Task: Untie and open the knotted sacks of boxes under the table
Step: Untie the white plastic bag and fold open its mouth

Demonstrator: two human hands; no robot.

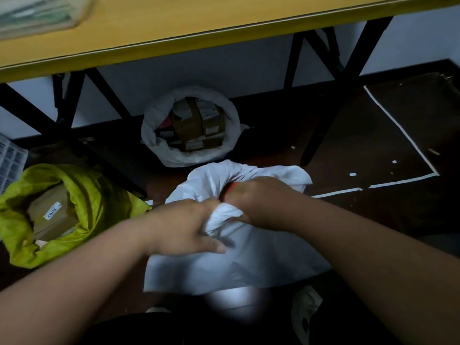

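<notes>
- Under the worktop point(174, 28): far white sack point(161, 115) and left green sack point(104, 195) already open, boxes showing.
- Near white sack point(249, 257) unfinished; left hand point(184, 225) and right hand point(258, 200) grip its bunched neck.

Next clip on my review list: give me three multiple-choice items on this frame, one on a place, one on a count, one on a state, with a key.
1. Where does the green sack lie relative to the near white sack that the hands work on?
A. To its left
B. To its right
C. On the tabletop

2. How many sacks are in view on the floor?
A. Two
B. Three
C. Five

3. What is the state of the far white sack under the table?
A. Knotted shut
B. Open, boxes showing
C. Lying flat and empty

Key:
1. A, the green sack sits at the left edge of the view, beside the left hand.
2. B, one green and two white sacks show.
3. B, its mouth is spread and brown boxes show inside, while the left hand and the right hand grip the near sack's bunched top.
</notes>
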